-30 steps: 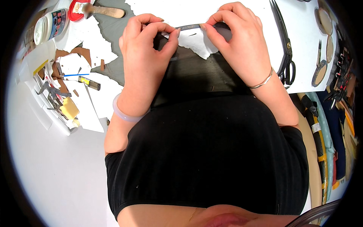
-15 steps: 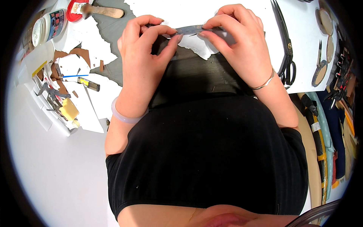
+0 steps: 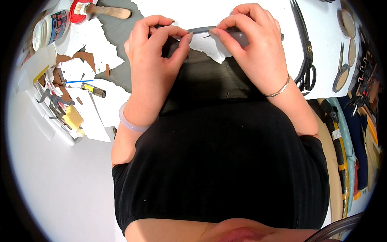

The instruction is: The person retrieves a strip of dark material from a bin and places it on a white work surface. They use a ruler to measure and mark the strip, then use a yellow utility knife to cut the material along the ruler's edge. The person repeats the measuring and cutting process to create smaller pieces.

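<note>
A narrow dark grey strip (image 3: pixel 200 30) is stretched between my two hands above the worktable; its exact material I cannot make out. My left hand (image 3: pixel 155 46) pinches it between thumb and fingers on the left. On the other side my right hand (image 3: pixel 252 44) pinches it with thumb and forefinger, closer to the middle, and the strip's far end shows past that hand. Below it lies a torn piece of white paper (image 3: pixel 211 50) on a dark grey work surface (image 3: pixel 209 76).
Black scissors (image 3: pixel 307 52) lie right of my right hand. To the left are an open white jar (image 3: pixel 52 28), a wooden-handled brush (image 3: pixel 113 12) across a red lid (image 3: pixel 76 11), brown scraps (image 3: pixel 84 58), a lighter-like yellow-black piece (image 3: pixel 93 89) and a yellow sponge (image 3: pixel 73 117). Fabric rolls (image 3: pixel 342 141) stand at right.
The strip has turned between my fingers and now shows a thinner edge. My right thumb and forefinger have shifted slightly left along it; the left hand has barely moved.
</note>
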